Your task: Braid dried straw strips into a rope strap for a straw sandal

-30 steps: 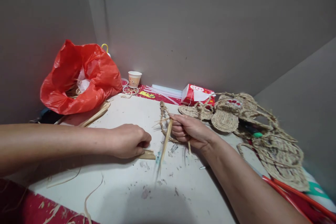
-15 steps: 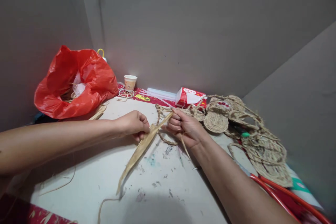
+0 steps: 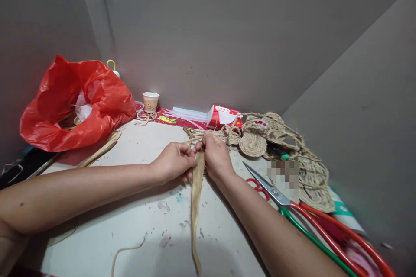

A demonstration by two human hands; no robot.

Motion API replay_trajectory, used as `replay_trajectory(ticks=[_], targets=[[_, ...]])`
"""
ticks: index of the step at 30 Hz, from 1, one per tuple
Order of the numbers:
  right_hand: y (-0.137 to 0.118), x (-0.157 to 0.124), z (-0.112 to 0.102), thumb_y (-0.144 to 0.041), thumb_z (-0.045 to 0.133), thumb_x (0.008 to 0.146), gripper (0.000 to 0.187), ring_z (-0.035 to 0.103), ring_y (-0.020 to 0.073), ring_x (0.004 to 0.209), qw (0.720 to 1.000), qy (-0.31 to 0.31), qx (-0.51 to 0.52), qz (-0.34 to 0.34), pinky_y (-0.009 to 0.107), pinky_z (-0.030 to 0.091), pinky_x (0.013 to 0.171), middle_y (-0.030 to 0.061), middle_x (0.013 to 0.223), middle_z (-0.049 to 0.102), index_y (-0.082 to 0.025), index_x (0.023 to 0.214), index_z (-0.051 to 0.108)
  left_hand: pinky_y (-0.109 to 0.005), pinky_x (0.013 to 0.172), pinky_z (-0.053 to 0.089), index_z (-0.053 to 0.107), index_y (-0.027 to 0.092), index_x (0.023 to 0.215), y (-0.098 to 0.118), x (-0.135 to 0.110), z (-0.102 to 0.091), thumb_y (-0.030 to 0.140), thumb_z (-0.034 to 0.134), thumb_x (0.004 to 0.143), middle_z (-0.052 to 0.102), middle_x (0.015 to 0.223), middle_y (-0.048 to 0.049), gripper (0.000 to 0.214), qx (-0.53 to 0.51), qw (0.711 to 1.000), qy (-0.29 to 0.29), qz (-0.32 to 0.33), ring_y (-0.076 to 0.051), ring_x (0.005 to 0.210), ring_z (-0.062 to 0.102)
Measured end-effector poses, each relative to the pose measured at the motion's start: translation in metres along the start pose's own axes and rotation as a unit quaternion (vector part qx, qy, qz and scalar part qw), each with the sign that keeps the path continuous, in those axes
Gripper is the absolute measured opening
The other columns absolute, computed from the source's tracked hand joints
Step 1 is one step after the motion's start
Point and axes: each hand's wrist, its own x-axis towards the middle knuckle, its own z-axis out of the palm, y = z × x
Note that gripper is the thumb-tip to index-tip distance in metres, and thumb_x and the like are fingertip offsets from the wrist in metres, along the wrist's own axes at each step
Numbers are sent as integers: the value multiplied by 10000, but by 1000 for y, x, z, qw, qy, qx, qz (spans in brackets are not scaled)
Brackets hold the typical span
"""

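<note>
Grey walls close in the far side and right of a white, paint-stained table. At the far left, a red plastic bag gapes open. Along the right, woven straw pieces are piled, with large scissors lying nearer, blades pointed inward.

Over the middle of the table, a long, flat, tan strip is held, its tail hanging toward the viewer. Its upper end is pinched in the curled fingers of the right hand. The left hand is bent in close beside it, fingers gathered at the strip's edge; whether anything is gripped there cannot be told.

The strip seems light, dry and pliable, probably prone to splitting lengthwise; it is best held flat near the thick upper end, with no sharp tug. Open room is judged best at the near middle of the table; movement to the right is limited by the scissors' blades, and behind the hands by the straw pieces.
</note>
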Motion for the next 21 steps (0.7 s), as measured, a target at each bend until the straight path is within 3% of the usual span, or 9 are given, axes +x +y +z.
replay_trajectory(ticks=[6,11,21], targets=[[3,1,-1,-315,517,807,374,376,131,450,991,32,-108,-72,265,290,447,-28,437,435,-225,463,400,-162,324,333,452,167,616,-10,7,8,79,514,703,418,456,88,138,-3,994,29,103,-48,316,404],[4,4,-1,-320,470,821,368,370,141,447,989,26,-130,-72,276,298,455,-25,441,433,-238,474,381,-183,346,338,463,158,639,-9,5,10,135,554,711,444,505,81,119,-77,994,19,81,-48,329,416],[-6,-10,12,-304,423,827,361,357,124,402,994,-2,-105,-8,276,304,443,-38,421,412,-228,476,389,-183,444,352,509,140,706,-14,-10,5,222,649,690,487,498,67,163,-154,985,9,83,-47,397,440]])
